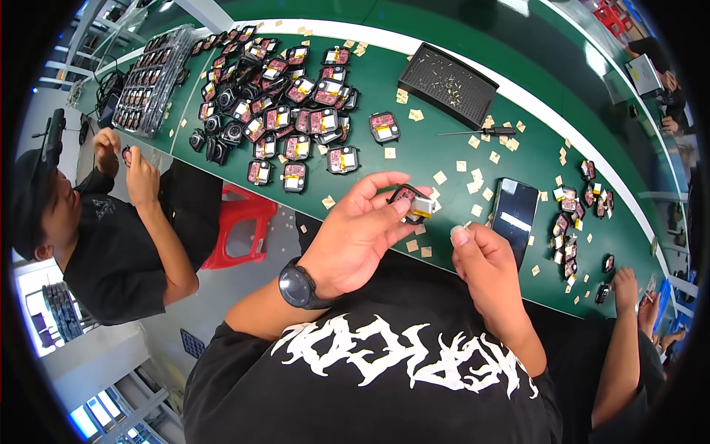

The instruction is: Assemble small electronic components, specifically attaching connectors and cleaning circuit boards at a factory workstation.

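Observation:
In my left hand [355, 237] is an open black watch case [403, 195] with a red circuit board and a silver battery with yellow tape. Fingers and thumb grip it by its edges, above the near edge of the green table. To its right, my right hand [488, 259] pinches a small pale piece [466, 226] between thumb and forefinger; its kind is too small to tell. The two hands are apart. Beyond my right hand lies a dark phone [515, 211], with small tan paper squares [477, 177] scattered around it.
Many similar watch cases [277, 117] are heaped at the left, more [568, 222] at the right. A black tray [421, 89] holds small parts, with a screwdriver [497, 132] before it. Clear trays [151, 89] stand far left. Co-workers sit on both sides; a red stool [255, 222] is left.

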Tool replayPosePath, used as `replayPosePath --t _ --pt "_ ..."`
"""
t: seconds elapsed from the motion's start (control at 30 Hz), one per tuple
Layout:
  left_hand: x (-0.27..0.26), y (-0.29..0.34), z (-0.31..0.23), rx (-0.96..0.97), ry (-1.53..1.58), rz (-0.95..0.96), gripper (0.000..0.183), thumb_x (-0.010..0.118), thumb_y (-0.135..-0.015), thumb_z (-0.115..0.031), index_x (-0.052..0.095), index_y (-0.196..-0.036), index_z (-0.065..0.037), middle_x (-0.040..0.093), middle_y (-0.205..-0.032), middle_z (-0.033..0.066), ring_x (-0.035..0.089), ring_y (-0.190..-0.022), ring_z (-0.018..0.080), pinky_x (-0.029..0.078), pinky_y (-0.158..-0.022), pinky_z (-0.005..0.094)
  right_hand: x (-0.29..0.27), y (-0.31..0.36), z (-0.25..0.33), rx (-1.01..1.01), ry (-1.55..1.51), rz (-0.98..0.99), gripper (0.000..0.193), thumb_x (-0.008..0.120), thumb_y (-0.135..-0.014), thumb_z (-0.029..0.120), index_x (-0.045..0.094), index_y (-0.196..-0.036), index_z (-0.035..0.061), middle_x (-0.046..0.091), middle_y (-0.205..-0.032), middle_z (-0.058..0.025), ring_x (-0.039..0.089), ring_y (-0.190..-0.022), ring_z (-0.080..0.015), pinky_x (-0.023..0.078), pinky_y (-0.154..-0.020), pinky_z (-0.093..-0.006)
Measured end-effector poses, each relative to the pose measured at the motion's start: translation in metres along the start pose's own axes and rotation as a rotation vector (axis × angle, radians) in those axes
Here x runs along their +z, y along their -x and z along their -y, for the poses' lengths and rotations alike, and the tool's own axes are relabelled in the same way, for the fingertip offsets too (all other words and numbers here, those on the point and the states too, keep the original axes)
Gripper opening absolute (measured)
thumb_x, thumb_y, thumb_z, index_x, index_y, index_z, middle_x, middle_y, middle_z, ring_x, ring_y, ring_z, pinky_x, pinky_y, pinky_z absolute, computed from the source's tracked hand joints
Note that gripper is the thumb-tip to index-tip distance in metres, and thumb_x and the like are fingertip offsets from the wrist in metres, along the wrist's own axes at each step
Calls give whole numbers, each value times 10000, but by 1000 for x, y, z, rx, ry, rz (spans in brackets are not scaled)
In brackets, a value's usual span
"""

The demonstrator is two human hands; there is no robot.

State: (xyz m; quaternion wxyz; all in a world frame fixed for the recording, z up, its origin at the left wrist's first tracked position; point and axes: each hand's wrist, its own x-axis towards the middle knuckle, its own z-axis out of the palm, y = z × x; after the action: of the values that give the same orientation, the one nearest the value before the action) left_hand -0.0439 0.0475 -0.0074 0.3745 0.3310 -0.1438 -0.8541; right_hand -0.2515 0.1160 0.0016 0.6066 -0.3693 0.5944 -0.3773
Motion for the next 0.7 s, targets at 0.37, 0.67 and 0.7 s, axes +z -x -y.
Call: replayPosePath --t 0.37,0.67,0.7 --pt "2 -1 7 115 -182 -41 326 645 -959 45 552 -1263 -26 683 -1136 76 681 -1050 161 579 -932 332 11 3 14 123 -403 171 112 555 -1045 82 495 -1085 -4 680 -862 -109 642 -683 -132 540 -625 -274" --pt "0 1 23 282 -417 1 288 662 -909 108 531 -1147 14 697 -1089 147 731 -912 174 602 -841 322 16 -1 22 203 -387 87 128 577 -1005 37 450 -995 24 679 -768 -131 627 -543 -138 507 -477 -273" --pt "0 1 23 281 -414 0 288 662 -909 108 531 -1147 14 697 -1089 147 731 -912 174 602 -841 322 18 0 21 206 -385 86 128 577 -1005 37 450 -995 24 679 -768 -131 627 -543 -138 507 -477 -273"
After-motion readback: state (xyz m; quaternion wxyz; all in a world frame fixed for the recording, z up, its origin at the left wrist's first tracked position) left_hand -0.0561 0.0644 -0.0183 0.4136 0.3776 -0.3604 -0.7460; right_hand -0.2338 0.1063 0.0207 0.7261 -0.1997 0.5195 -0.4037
